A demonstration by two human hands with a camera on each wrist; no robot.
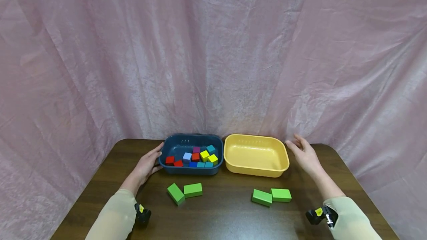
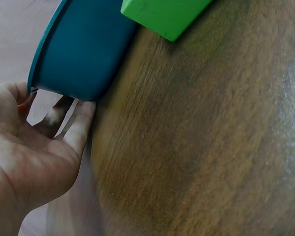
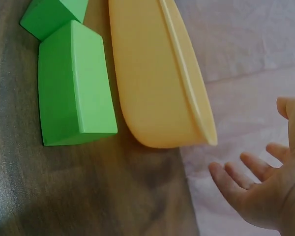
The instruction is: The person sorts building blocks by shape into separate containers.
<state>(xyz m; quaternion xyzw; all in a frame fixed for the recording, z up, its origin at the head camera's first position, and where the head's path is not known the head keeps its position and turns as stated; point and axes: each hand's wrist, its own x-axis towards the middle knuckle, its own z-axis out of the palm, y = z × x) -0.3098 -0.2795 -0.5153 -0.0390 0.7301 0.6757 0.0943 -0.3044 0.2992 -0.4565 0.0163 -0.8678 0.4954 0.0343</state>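
Note:
Beside the left end of a dark blue bin is my left hand, its fingers spread up to the rim and the end wall. In the left wrist view the fingers of the left hand reach the blue bin's wall, some low down near the table. Several coloured cubes lie inside that bin. To its right stands a bare-bottomed yellow bin. Off its right end, my right hand is raised with fingers apart; the right wrist view shows a gap between this hand and the yellow bin.
Two green blocks lie in front of the blue bin, and two more green blocks in front of the yellow one. Both bins stand near the back edge of the brown wooden table. A pink curtain hangs behind.

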